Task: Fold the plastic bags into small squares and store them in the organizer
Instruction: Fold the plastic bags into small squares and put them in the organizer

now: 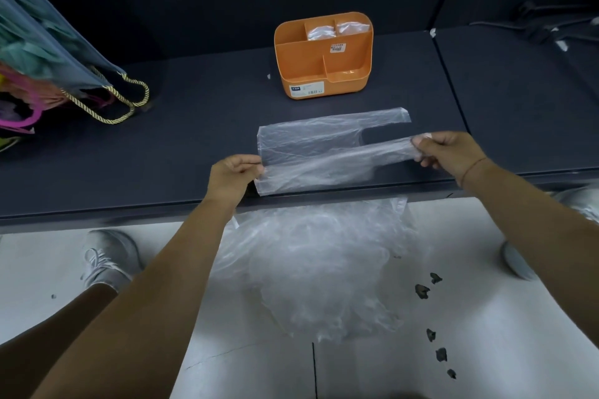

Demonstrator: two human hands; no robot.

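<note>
A clear plastic bag lies flat on the dark table, handles pointing right. My left hand pinches its near left corner and my right hand pinches the near handle; the near long edge is lifted and partly folded over the bag. The orange organizer stands behind it, with folded clear bags in its two rear compartments; the front compartments look empty. A heap of crumpled clear bags lies on the white floor below the table edge.
A blue gift bag with gold rope handles lies at the table's left, colourful items inside. My grey sneakers are on the floor to either side of the heap. Dark scraps dot the floor at right.
</note>
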